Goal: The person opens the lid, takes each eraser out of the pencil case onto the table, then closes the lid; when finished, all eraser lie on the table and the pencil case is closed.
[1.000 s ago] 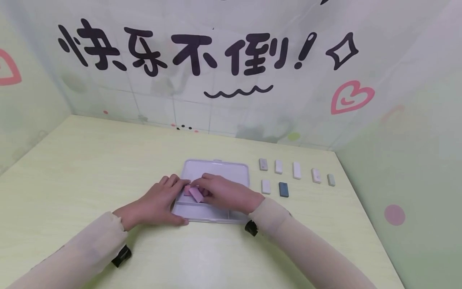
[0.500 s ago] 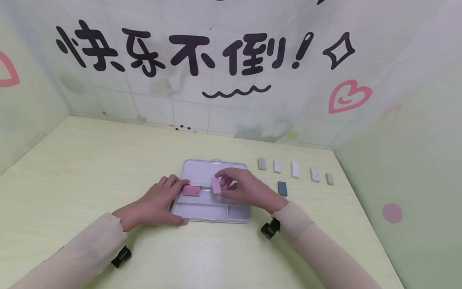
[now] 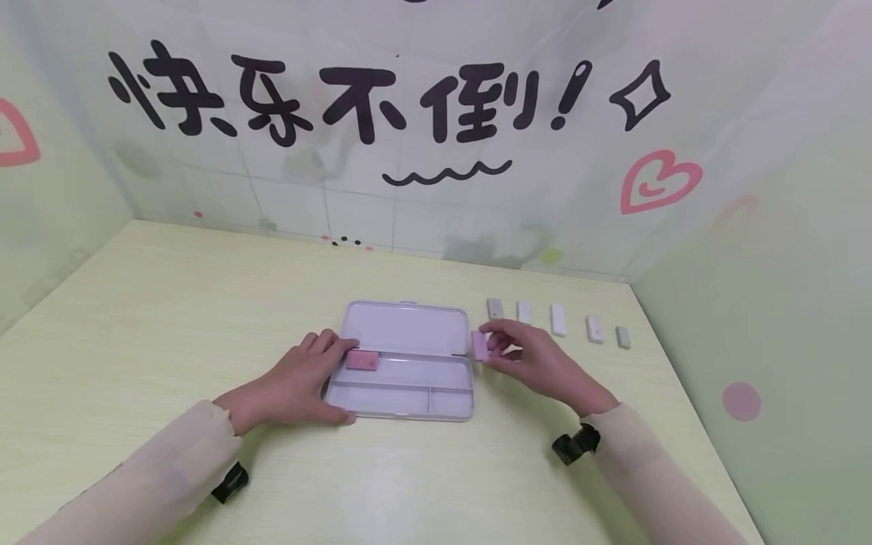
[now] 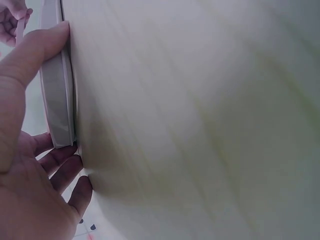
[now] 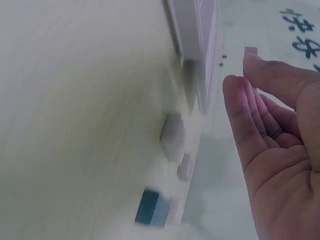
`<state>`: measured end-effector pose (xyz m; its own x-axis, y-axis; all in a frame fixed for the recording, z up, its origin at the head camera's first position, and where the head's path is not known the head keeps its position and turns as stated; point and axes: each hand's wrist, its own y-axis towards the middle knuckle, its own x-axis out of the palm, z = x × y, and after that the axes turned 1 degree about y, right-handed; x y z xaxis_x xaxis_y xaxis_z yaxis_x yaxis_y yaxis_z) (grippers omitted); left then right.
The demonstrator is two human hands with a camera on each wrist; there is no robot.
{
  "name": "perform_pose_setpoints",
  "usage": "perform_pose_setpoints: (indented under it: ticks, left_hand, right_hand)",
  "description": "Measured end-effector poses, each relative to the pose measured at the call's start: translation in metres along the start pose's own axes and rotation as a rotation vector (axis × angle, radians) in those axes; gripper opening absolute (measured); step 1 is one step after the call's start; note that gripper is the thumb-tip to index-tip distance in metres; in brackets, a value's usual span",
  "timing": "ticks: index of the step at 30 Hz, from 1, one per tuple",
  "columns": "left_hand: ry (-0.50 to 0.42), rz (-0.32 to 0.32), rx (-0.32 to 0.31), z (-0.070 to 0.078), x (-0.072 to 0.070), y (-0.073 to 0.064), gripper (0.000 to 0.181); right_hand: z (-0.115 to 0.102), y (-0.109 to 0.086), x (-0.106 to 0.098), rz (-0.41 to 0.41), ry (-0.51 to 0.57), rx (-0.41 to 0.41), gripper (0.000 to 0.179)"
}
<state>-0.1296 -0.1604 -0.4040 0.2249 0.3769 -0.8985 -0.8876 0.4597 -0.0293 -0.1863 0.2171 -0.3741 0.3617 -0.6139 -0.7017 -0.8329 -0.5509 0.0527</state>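
An open lilac-white pencil case lies flat, lid folded back, its tray divided into compartments. My left hand holds its left end, thumb at the front edge and fingers at the side, as the left wrist view also shows. A pink eraser rests at the left end of the tray's rear compartment. Just right of the case, my right hand pinches a pale pink eraser between thumb and fingertips; in the right wrist view the eraser's end sticks out beyond the thumb.
Several white and grey erasers stand in a row at the back right, among them a white one and a small grey one. A blue eraser shows in the right wrist view. The printed wall sheet borders the table's back edge.
My right hand has lifted the pale pink eraser out of the tray and carried it rightward past the case, uncovering the compartments. The left hand has stayed in place.
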Motion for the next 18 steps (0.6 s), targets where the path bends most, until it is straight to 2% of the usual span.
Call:
perform_pose_setpoints:
  ticks: [6, 18]
  left_hand:
    - [-0.004, 0.008, 0.004, 0.0, -0.001, -0.001, 0.1]
    - [-0.006, -0.002, -0.007, 0.0, 0.001, 0.0, 0.101]
  right_hand:
    - [0.025, -0.022, -0.019, 0.074, -0.047, 0.07, 0.045]
    - [0.063, -0.057, -0.051, 0.129, -0.13, 0.151, 0.046]
